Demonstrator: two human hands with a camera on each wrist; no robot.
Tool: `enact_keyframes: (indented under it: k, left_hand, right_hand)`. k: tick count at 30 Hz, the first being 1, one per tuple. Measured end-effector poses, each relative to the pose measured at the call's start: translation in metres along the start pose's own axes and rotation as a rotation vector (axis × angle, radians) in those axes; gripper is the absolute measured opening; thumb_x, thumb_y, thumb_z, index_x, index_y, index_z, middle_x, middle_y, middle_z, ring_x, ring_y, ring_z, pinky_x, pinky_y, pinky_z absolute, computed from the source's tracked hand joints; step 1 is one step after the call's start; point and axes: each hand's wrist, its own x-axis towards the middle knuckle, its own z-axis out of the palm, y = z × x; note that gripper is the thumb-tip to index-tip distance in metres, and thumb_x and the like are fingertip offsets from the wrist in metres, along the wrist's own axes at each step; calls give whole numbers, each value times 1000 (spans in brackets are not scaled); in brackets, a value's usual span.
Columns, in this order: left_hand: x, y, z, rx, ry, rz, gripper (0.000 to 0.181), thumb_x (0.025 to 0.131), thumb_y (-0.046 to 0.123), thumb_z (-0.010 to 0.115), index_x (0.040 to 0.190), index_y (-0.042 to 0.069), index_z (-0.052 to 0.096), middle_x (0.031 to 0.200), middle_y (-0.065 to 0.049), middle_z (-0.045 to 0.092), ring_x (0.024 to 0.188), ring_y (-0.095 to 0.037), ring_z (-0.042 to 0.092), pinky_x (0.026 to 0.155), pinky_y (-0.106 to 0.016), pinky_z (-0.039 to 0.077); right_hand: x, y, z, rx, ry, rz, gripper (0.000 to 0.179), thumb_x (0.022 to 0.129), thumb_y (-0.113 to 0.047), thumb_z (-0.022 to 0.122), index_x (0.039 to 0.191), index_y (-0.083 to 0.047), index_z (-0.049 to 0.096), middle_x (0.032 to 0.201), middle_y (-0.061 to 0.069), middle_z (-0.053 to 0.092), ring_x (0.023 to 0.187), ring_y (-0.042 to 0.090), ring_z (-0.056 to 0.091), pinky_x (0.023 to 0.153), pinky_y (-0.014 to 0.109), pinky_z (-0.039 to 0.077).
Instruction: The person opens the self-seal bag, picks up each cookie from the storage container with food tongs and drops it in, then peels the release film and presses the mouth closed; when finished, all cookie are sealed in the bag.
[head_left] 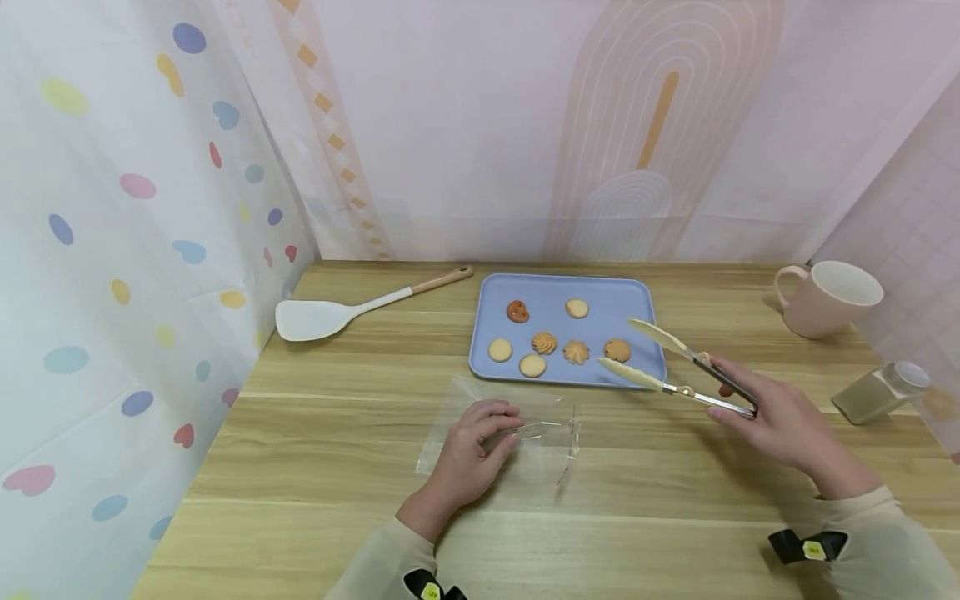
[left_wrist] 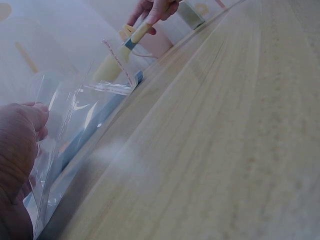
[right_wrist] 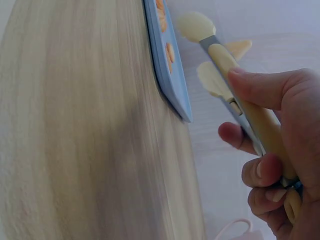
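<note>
My right hand (head_left: 780, 417) grips a pair of tongs (head_left: 701, 396) whose cream-coloured tips stand spread apart over the right end of a blue tray (head_left: 487, 292). Between and just below these tips lies a round speckled cookie (head_left: 617, 350). Several other cookies rest on the tray, among them a swirled cookie (head_left: 543, 342), a flower-shaped cookie (head_left: 576, 352) and a brown pretzel-shaped cookie (head_left: 517, 312). In front of the tray, my left hand (head_left: 474, 450) pinches a clear plastic bag (left_wrist: 75, 120) between thumb and fingers. The bag's edge strip (left_wrist: 120, 65) points right, toward the tongs.
A white spatula (head_left: 315, 320) with a wooden handle lies at the back left. Right of the tray stand a pink mug (head_left: 825, 300) and a clear jar (head_left: 881, 392) with a pale lid. Patterned curtains (head_left: 450, 125) hang close behind and beside the wooden table (head_left: 315, 467).
</note>
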Motion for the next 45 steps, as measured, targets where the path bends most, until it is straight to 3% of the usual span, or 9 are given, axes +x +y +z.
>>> enact_keyframes:
  k: [11,17,21,29,36,45]
  left_hand:
    - [1,-1,1,-6,14,21,17,87,3,69,104,6,71,111,-9,66,112,-25,57,99,-36,45]
    - [3,1,1,-3,33,40,19,85,0,70,103,6,72,110,-10,66,112,-27,57,99,-36,45]
    - [3,1,1,5,38,42,19,85,0,70,103,6,72,110,-10,66,111,-28,57,99,-36,45]
    - [3,1,0,21,43,39,19,84,0,70,103,5,72,109,-11,66,112,-29,57,99,-37,45]
    - [3,0,0,24,44,26,18,86,1,69,103,5,72,109,-11,66,112,-29,57,99,-38,45]
    - [2,0,0,26,46,23,17,86,2,69,103,5,72,109,-12,66,112,-28,57,99,-37,45]
  right_hand:
    - [6,1,-1,-42,-140,69,61,91,-36,66,142,-9,46,89,-1,63,68,15,52,58,33,40]
    - [10,-2,-4,-45,-170,91,60,93,-38,63,142,-8,46,116,26,62,95,40,62,71,54,48]
    - [13,-3,-5,-41,-184,104,60,94,-38,62,143,-8,45,123,31,57,103,47,59,74,58,47]
    - [15,-5,-6,-36,-185,110,58,94,-36,61,142,-8,47,123,29,58,101,43,60,74,55,47]
    - [14,-4,-3,-56,-165,87,55,93,-34,63,141,-9,49,116,23,63,79,26,55,65,41,42]
    - [9,-2,-1,-36,-137,55,56,93,-33,64,142,-11,48,123,22,61,77,24,54,65,38,41]
